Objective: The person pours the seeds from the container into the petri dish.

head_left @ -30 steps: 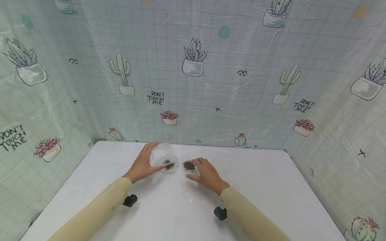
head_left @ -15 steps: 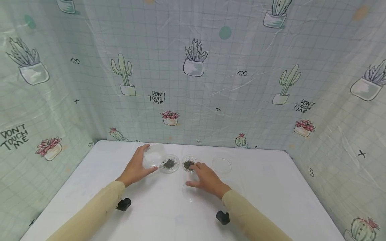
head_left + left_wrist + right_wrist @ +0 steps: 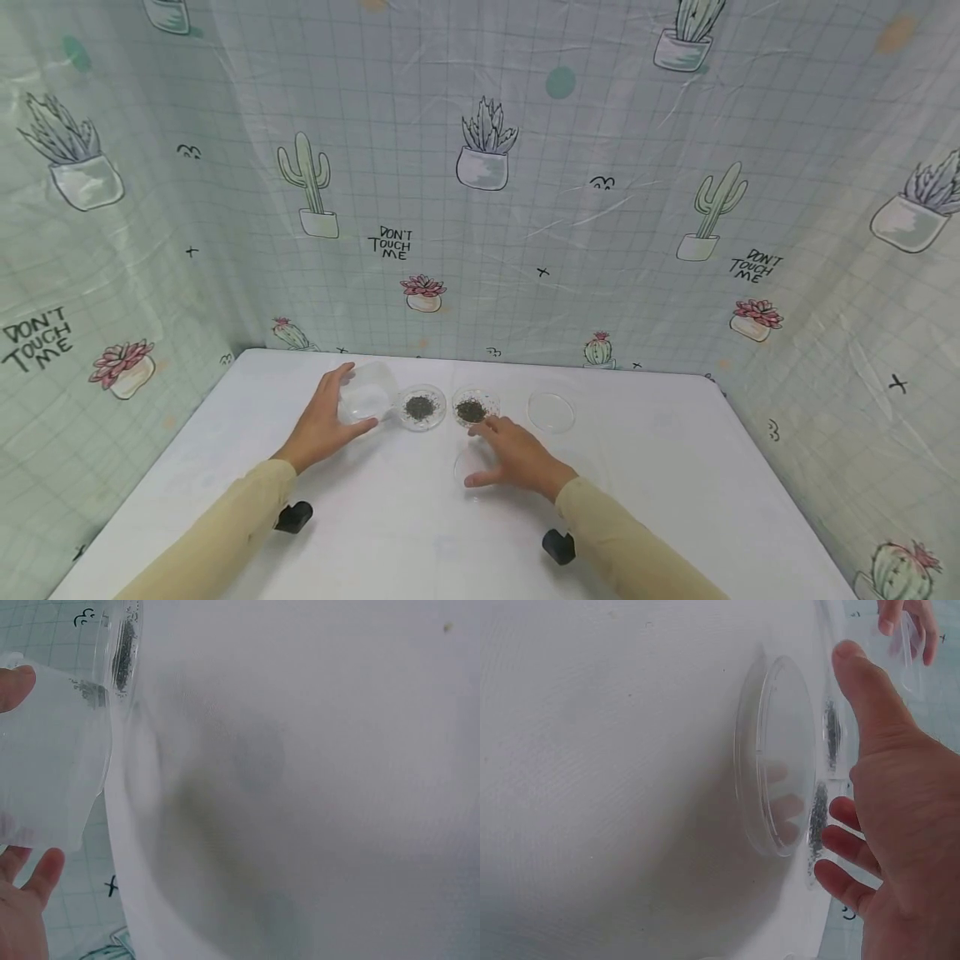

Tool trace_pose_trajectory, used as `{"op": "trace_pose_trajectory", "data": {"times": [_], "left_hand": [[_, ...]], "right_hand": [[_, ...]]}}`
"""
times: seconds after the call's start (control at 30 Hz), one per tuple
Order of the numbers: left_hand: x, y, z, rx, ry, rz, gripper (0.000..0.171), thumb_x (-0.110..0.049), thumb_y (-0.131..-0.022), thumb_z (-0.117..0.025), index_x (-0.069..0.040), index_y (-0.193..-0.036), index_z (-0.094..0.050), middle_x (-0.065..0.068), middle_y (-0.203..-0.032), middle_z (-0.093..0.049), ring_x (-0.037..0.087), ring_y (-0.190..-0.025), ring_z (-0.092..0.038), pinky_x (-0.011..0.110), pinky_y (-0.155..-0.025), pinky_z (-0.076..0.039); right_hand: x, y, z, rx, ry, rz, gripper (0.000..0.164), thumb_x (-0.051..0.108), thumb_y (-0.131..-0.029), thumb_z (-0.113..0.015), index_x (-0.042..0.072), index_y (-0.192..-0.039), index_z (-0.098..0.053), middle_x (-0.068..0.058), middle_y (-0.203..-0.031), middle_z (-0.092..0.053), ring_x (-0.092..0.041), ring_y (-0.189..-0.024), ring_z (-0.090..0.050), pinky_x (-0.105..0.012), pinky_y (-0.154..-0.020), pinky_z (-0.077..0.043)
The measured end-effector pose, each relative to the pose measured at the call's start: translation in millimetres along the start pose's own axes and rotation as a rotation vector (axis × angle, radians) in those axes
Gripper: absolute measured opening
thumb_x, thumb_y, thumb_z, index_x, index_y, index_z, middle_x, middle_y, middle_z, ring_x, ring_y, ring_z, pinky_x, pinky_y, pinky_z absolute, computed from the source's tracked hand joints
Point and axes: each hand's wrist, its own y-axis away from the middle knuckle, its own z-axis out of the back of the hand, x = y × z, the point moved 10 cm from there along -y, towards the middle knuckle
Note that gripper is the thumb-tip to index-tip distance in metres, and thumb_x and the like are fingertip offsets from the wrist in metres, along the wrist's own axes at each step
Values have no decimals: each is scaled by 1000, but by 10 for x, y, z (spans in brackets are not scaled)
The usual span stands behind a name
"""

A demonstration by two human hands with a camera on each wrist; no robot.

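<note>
My left hand holds a clear plastic beaker, tilted, between thumb and fingers. In the left wrist view the beaker has its rim toward a petri dish. That dish contains a dark, crumbly heap and stands just right of the beaker. Beside it stands a second petri dish with similar dark bits. My right hand has its fingers spread and relaxed, over a clear round petri dish lid. In the right wrist view this lid lies on the table, with nothing in the hand.
Another clear round petri dish piece lies on the white table to the right. A cloth curtain printed with cacti surrounds the table's back and sides. Black wrist devices hang under both forearms.
The left hand has drawn the beaker leftward, off the left dish, uncovering its dark heap. My right hand has come back from the second dish to above the near lid.
</note>
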Motion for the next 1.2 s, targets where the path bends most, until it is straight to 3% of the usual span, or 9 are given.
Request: {"op": "trace_pose_trajectory", "data": {"times": [0.23,0.47,1.2], "left_hand": [[86,34,5,5,-3,38,102,-35,-76,-81,-10,-151,-17,21,-146,-31,40,-131,-40,63,-106,-38],[146,52,-10,2,-8,46,100,-36,-77,-80,-8,-151,-18,20,-146,-32,39,-131,-40,61,-106,-39],[265,59,-96,45,12,101,99,-39,-80,-77,-8,-151,-16,22,-146,-30,41,-132,-38,64,-105,-38]], "right_hand": [[2,42,-64,16,56,65,86,66,-62,-78,20,-131,-55,-2,-120,-57,-17,-106,-56,-34,-91,-52],[-41,66,-150,45,95,71,94,67,-55,-81,22,-133,-53,-2,-121,-54,-16,-102,-53,-31,-88,-52],[-71,45,-50,37,68,17,88,64,-62,-80,23,-134,-52,-2,-125,-55,-18,-111,-54,-36,-95,-51]]}}
